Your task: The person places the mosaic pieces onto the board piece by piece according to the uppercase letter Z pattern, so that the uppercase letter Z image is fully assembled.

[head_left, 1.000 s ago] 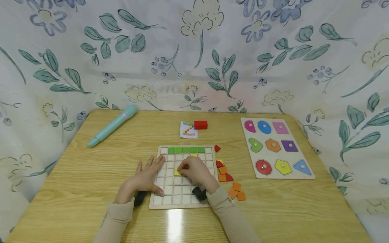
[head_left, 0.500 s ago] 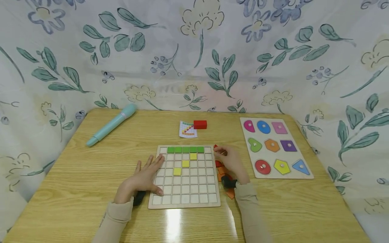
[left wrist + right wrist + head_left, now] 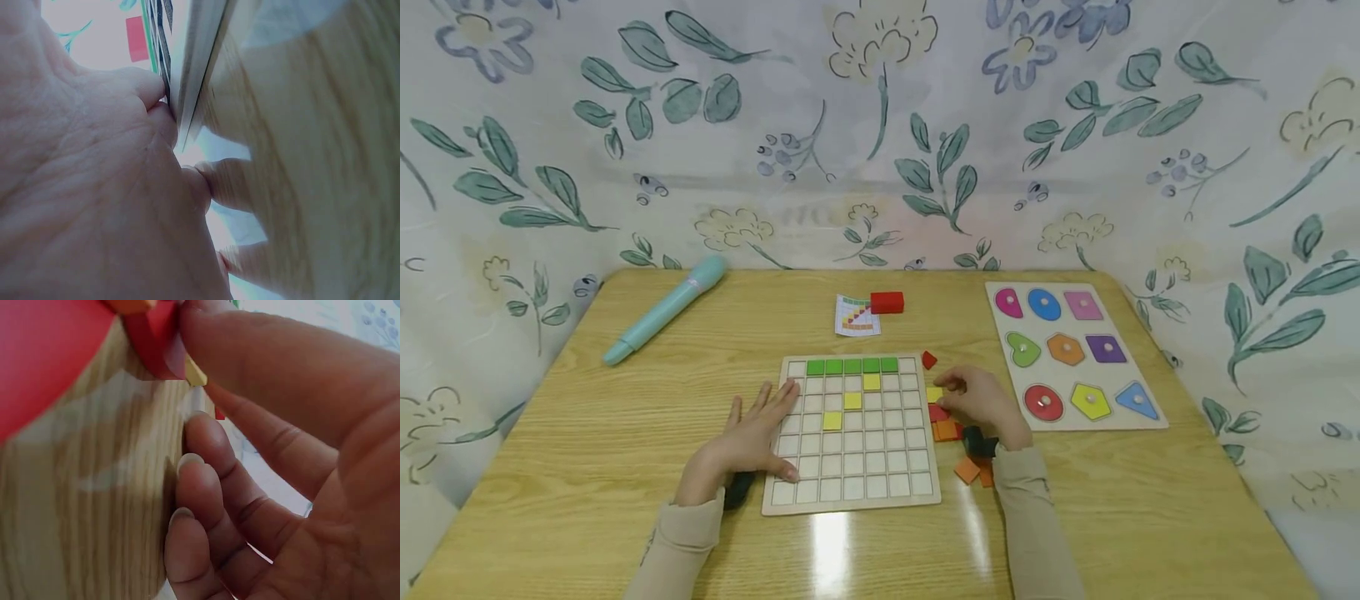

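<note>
A wooden grid board (image 3: 850, 506) lies on the table, with a row of green square tiles (image 3: 852, 366) near its far edge and three yellow square tiles (image 3: 852, 402) in a diagonal. My left hand (image 3: 743, 440), fingers spread, rests on the board's left edge; the left wrist view shows its palm close up. My right hand (image 3: 985, 402) is bent over loose pieces right of the board. Its thumb touches a red curved piece (image 3: 156, 340), and its index finger reaches beside a loose yellow tile (image 3: 934, 394). Whether it pinches either piece is hidden.
Loose orange tiles (image 3: 967, 471) lie near the right wrist, and a small red piece (image 3: 929, 360) lies beyond. A pattern card (image 3: 854, 318) sits under a red block (image 3: 887, 302). A shape puzzle (image 3: 1077, 367) lies right, a turquoise microphone-shaped object (image 3: 666, 310) left.
My right hand has left the lowest yellow tile on the board and moved right to the loose pieces, first near the small red piece, then nearer me. My left hand stays on the board.
</note>
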Tool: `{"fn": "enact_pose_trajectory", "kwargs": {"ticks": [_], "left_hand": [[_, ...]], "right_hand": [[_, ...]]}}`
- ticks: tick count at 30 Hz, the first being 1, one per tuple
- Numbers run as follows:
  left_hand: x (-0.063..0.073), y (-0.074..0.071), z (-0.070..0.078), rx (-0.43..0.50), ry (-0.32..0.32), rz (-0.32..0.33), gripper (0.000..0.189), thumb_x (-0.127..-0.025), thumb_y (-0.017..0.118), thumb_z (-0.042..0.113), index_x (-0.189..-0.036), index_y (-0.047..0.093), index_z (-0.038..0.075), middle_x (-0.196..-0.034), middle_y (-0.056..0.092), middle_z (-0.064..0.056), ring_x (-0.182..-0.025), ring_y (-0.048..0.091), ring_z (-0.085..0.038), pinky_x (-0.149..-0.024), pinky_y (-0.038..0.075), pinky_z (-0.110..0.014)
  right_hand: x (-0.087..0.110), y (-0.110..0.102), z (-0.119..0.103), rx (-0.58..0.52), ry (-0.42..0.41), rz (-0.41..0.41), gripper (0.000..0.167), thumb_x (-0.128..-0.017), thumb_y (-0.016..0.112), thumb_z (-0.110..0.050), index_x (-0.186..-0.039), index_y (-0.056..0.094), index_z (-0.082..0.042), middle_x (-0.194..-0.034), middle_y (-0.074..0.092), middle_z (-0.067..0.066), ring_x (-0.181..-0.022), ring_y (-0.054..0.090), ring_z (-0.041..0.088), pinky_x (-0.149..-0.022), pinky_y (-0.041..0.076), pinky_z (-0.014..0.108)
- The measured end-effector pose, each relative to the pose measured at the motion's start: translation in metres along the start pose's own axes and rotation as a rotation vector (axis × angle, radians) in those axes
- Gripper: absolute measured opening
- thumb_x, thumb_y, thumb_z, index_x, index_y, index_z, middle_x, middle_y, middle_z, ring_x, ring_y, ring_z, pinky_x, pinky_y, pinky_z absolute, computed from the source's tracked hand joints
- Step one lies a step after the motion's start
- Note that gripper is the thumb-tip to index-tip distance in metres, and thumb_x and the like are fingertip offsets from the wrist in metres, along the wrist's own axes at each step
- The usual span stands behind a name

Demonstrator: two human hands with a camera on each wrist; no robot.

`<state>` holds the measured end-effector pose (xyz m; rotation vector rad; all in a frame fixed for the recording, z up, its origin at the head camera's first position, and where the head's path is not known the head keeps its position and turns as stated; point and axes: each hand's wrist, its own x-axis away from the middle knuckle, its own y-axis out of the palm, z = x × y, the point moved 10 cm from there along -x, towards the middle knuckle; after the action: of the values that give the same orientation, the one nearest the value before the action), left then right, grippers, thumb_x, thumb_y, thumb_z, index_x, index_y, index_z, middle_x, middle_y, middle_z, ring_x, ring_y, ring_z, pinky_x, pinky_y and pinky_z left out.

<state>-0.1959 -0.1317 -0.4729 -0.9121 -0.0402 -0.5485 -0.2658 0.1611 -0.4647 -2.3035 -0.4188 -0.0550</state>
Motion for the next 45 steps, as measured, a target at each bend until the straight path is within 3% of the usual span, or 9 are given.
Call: {"fn": "enact_pose_trajectory", "kwargs": {"ticks": [9,14,18,23,26,29,34,40,45], "left_hand": [[0.002,-0.002,-0.001,0.001,0.003,0.01,0.13,-0.06,0.086,0.043,-0.156,0.007,0.004,-0.163,0.0,-0.018,-0.147,-0.012,-0.047,-0.106,-0.02,-0.072],[0.002,-0.002,-0.001,-0.006,0.007,0.01,0.13,-0.06,0.086,0.043,-0.156,0.007,0.004,-0.163,0.0,-0.018,-0.147,-0.013,-0.046,-0.106,-0.02,-0.071],[0.002,-0.002,-0.001,-0.011,0.004,0.01,0.131,-0.06,0.086,0.043,-0.156,0.007,0.004,-0.163,0.0,-0.017,-0.147,-0.012,-0.046,-0.107,-0.02,-0.071],[0.002,-0.003,-0.002,-0.011,-0.001,0.01,0.131,-0.06,0.086,0.043,-0.156,0.006,0.004,-0.163,0.0,-0.017,-0.148,-0.013,-0.045,-0.107,-0.02,-0.07],[0.002,-0.003,-0.003,-0.014,-0.001,0.012,0.131,-0.06,0.086,0.044,-0.156,0.006,0.004,-0.163,0.0,-0.017,-0.147,-0.012,-0.046,-0.107,-0.02,-0.071],[0.001,-0.002,-0.004,-0.017,0.001,0.015,0.131,-0.06,0.086,0.045,-0.156,0.007,0.004,-0.163,0.001,-0.017,-0.147,-0.011,-0.046,-0.107,-0.019,-0.071],[0.0,0.0,-0.005,-0.028,-0.004,0.014,0.13,-0.06,0.085,0.045,-0.156,0.007,0.005,-0.164,0.001,-0.016,-0.148,-0.011,-0.045,-0.107,-0.018,-0.072],[0.001,-0.003,-0.002,-0.033,-0.007,0.017,0.128,-0.061,0.086,0.042,-0.156,0.009,0.004,-0.163,0.002,-0.017,-0.147,-0.01,-0.047,-0.107,-0.017,-0.073],[0.001,-0.003,-0.001,-0.025,-0.008,0.012,0.128,-0.061,0.086,0.041,-0.156,0.008,0.004,-0.163,0.003,-0.017,-0.147,-0.01,-0.047,-0.107,-0.018,-0.072]], "right_hand": [[-0.003,0.0,-0.007,-0.023,-0.029,0.006,0.009,-0.086,0.069,-0.007,-0.094,0.064,-0.005,-0.089,0.064,0.008,-0.079,0.056,0.017,-0.074,0.048,0.029],[-0.004,-0.011,-0.007,-0.062,0.019,0.191,0.008,-0.087,0.068,-0.008,-0.093,0.066,-0.003,-0.09,0.068,0.011,-0.083,0.063,0.021,-0.079,0.053,0.034],[-0.005,-0.004,-0.023,-0.185,0.04,0.304,0.01,-0.086,0.071,-0.01,-0.094,0.07,-0.004,-0.091,0.071,0.011,-0.079,0.065,0.018,-0.071,0.053,0.029],[-0.008,0.043,-0.07,-0.307,-0.048,0.152,0.007,-0.086,0.071,-0.007,-0.092,0.069,-0.004,-0.087,0.071,0.009,-0.068,0.062,0.01,-0.06,0.052,0.022],[-0.007,0.073,-0.098,-0.298,-0.107,0.043,0.006,-0.088,0.07,-0.01,-0.092,0.069,-0.006,-0.087,0.071,0.007,-0.069,0.06,0.008,-0.06,0.051,0.021],[-0.006,0.094,-0.116,-0.258,-0.14,-0.007,0.006,-0.089,0.07,-0.013,-0.091,0.07,-0.008,-0.085,0.07,0.004,-0.069,0.059,0.007,-0.061,0.05,0.02],[-0.005,0.106,-0.128,-0.239,-0.142,-0.007,0.004,-0.088,0.07,-0.014,-0.088,0.069,-0.01,-0.083,0.07,0.002,-0.07,0.058,0.006,-0.064,0.047,0.018],[-0.004,0.12,-0.138,-0.308,-0.194,-0.071,0.006,-0.089,0.069,-0.013,-0.091,0.07,-0.008,-0.086,0.07,0.005,-0.072,0.057,0.004,-0.066,0.048,0.016],[-0.004,0.13,-0.141,-0.295,-0.233,-0.119,0.006,-0.09,0.068,-0.015,-0.093,0.069,-0.009,-0.086,0.069,0.001,-0.072,0.056,0.002,-0.067,0.048,0.017]]}}
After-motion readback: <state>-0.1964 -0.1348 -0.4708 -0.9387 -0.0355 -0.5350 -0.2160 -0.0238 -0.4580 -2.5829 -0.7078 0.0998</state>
